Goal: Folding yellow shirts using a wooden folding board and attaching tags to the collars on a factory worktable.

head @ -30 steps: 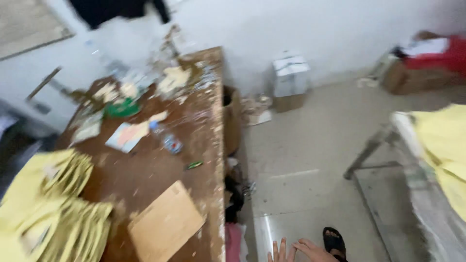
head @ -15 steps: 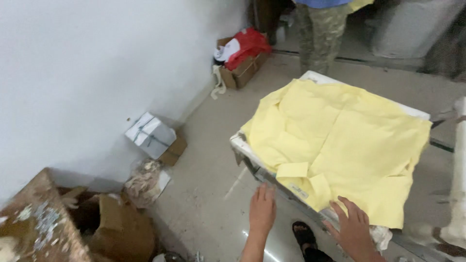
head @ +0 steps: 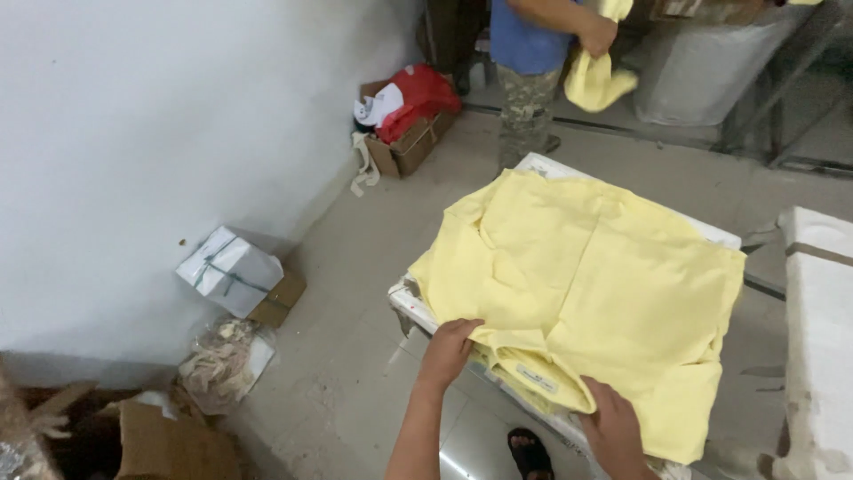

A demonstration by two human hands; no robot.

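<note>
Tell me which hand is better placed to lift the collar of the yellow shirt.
Probably the right. The right hand sits at the collar of the yellow shirt, fingers on the fabric beside it. The left hand rests farther off, on the shirt's near-left edge.

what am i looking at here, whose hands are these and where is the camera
There is no machine here. The camera sits on a person's head and looks down, so the two bare arms coming in from the bottom edge are that person's own. The left hand rests on the near edge of a pale yellow garment, and the right hand takes hold of its folded collar end. The garment lies spread over a white table. Beyond it stands another person, a co-worker, holding a second yellow cloth. On the floor by the white wall are a white bundle tied with string, a cardboard box with red cloth in it, and a clear bag of scraps.
</note>
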